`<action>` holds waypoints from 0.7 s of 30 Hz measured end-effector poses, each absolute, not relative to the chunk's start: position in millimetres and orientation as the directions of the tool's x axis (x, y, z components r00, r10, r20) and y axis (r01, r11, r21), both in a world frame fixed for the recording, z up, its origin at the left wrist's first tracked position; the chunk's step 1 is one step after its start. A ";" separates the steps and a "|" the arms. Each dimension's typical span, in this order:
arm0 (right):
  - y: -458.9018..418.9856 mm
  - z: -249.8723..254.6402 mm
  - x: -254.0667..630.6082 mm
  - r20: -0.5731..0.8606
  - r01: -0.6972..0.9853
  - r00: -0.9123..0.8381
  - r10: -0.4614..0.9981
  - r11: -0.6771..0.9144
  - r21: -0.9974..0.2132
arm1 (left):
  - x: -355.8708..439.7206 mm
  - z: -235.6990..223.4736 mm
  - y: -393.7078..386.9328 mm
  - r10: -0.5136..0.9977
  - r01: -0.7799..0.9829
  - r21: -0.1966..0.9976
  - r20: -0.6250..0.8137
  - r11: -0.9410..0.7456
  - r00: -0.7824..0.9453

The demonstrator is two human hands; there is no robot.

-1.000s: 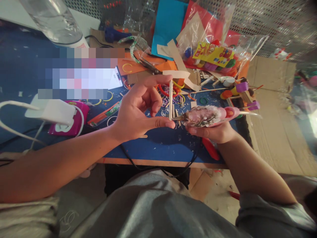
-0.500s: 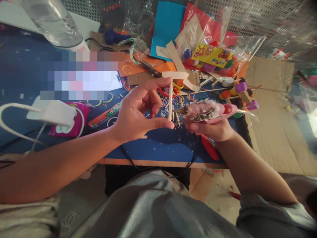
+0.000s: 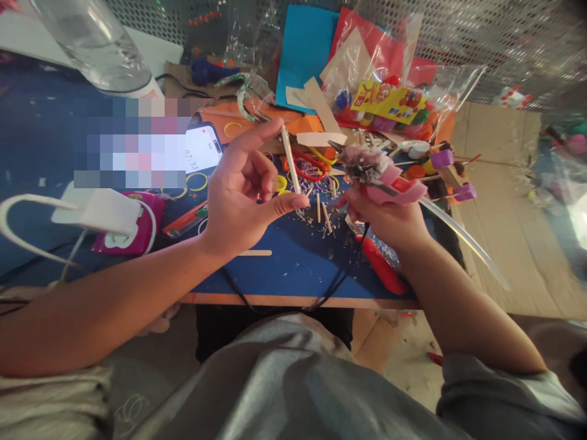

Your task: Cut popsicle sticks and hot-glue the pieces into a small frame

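Note:
Between the thumb and forefinger of my left hand (image 3: 250, 177) a thin pale wooden stick (image 3: 290, 160) is pinched by its two ends. My right hand (image 3: 387, 214) is wrapped round a pink hot glue gun (image 3: 389, 183), its front smeared with grey fuzz and its nozzle pointing up and left. A clear glue stick (image 3: 463, 238) trails from the back of the gun. The nozzle is apart from the held stick. Short cut sticks (image 3: 322, 211) lie on the blue table (image 3: 293, 269) between my hands, and a red-handled tool (image 3: 383, 266) rests under my right wrist.
A flat wooden stick (image 3: 257, 252) lies near the front edge. Left are a white charger (image 3: 98, 208), a phone (image 3: 204, 148) and a water bottle (image 3: 101, 49). Behind sit rubber bands (image 3: 309, 165), coloured paper (image 3: 302, 55) and a plastic bag of clay (image 3: 389, 104). Cardboard (image 3: 509, 214) covers the right.
The glue gun has pulled away from the wooden stick, rightward and up, with its nozzle now tilted upward. My left hand has shifted slightly left, and the stick leans more.

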State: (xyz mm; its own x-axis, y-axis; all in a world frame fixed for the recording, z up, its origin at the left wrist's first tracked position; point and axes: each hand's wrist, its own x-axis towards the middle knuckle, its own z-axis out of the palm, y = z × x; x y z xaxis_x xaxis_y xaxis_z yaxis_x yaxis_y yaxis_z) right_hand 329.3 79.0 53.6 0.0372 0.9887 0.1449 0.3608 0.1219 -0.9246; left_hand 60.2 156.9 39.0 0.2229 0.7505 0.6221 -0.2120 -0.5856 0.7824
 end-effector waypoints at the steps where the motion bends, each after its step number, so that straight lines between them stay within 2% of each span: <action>1: 79.8 51.6 330.7 0.168 0.408 0.046 0.985 0.135 -0.903 | 59.5 39.3 157.0 0.756 -0.195 0.787 0.617 -0.586 0.219; 3: 81.6 49.0 334.5 0.203 0.487 0.008 0.979 0.173 -0.856 | 58.5 39.6 157.0 0.763 -0.178 0.792 0.610 -0.584 0.213; 8: 87.8 52.3 349.0 0.222 0.637 -0.220 0.950 0.313 -0.705 | 59.5 39.3 156.3 0.733 -0.244 0.758 0.650 -0.605 0.201; 13: 91.5 56.7 358.9 0.226 0.616 -0.385 0.895 0.432 -0.659 | 62.0 40.2 153.9 0.745 -0.195 0.765 0.642 -0.613 0.178; 18: 93.2 53.2 360.6 0.192 0.639 -0.453 0.871 0.467 -0.611 | 63.6 39.3 154.9 0.745 -0.164 0.763 0.646 -0.625 0.167; 21: 94.0 52.2 359.9 0.218 0.634 -0.485 0.847 0.512 -0.579 | 64.0 39.0 155.8 0.735 -0.178 0.753 0.657 -0.633 0.166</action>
